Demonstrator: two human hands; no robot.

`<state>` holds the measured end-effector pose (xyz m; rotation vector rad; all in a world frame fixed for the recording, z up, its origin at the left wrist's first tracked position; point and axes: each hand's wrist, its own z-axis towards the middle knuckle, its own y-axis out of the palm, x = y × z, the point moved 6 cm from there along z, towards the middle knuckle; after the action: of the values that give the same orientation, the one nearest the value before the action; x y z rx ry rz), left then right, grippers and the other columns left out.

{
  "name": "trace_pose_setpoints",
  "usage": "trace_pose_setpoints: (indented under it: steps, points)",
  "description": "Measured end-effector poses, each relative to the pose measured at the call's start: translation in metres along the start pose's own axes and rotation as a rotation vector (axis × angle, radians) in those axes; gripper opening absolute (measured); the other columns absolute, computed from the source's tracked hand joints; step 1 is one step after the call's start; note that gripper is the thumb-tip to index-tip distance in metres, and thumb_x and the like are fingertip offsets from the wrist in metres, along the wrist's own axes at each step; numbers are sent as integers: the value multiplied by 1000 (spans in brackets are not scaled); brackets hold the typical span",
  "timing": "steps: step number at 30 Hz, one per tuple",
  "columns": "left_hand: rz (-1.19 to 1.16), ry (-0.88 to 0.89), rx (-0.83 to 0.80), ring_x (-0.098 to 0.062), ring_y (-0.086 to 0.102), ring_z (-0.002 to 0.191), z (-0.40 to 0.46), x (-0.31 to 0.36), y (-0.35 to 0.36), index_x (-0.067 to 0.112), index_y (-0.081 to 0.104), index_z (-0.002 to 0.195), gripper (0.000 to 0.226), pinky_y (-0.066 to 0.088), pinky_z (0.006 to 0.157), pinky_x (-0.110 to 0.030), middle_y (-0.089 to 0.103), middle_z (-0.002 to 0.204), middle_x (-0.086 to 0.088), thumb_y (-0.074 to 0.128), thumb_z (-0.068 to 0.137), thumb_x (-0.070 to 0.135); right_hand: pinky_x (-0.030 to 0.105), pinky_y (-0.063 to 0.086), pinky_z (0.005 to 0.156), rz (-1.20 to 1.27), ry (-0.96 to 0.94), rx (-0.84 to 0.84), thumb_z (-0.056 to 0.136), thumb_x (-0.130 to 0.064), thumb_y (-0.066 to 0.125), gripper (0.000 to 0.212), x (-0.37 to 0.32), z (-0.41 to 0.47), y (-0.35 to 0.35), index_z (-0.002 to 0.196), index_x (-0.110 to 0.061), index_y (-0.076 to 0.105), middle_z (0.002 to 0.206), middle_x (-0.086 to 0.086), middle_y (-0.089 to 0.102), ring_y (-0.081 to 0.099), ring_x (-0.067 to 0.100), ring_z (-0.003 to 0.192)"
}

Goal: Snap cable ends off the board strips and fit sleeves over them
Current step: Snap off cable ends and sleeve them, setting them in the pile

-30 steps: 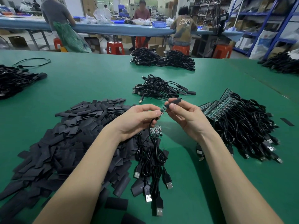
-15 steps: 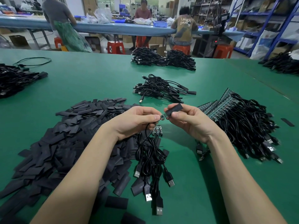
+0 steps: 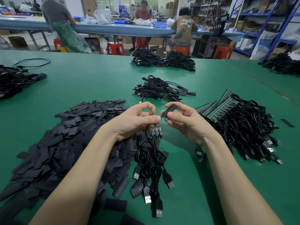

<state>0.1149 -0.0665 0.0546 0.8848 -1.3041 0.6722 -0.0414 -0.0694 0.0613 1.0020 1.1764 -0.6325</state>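
On the green surface [image 3: 100,82], far left: loose heap of flat black sleeves [image 3: 65,143], stock for later. Centre: my left hand [image 3: 138,120] pinches the cable end [image 3: 161,118], its small board tip just showing. Beside it: my right hand [image 3: 183,119] grips one sleeve [image 3: 169,109], mouth at the tip. Best kept in line and slid on straight. Right: board strips [image 3: 215,109], awaiting.

Place: a factory assembly floor.
Benches: long green worktable [image 3: 97,82], blue table [image 3: 113,30] behind with seated workers [image 3: 184,28] on red stools [image 3: 116,48].
Stock: heaped black cables [image 3: 162,60], sleeve pile [image 3: 65,140], board strips [image 3: 215,108].
Storage: blue shelving [image 3: 266,17].
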Motion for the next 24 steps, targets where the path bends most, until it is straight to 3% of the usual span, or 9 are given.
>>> trace_pose_setpoints:
  steps: [6,14,24]
  points:
    - [91,-6,63,-15,53,63,-1,2,-4,15,51,90,24,46,63,-21,63,73,-3,75,85,11,22,57,79,-8,16,-77,77,-3,74,19,2,2,5,91,-15,76,99,11,75,70,16,85]
    - [389,169,256,-18,75,76,5,10,-12,13,72,92,13,56,72,-20,77,80,-8,81,83,12,18,58,72,96,-14,219,72,-8,75,25,2,7,-19,96,-2,71,90,12,77,74,16,77]
    - [441,299,311,-13,73,72,7,10,-7,13,82,92,12,55,72,-20,78,80,-4,82,82,8,15,57,68,151,-7,272,76,-10,76,18,7,8,-22,91,0,73,89,12,76,74,14,74]
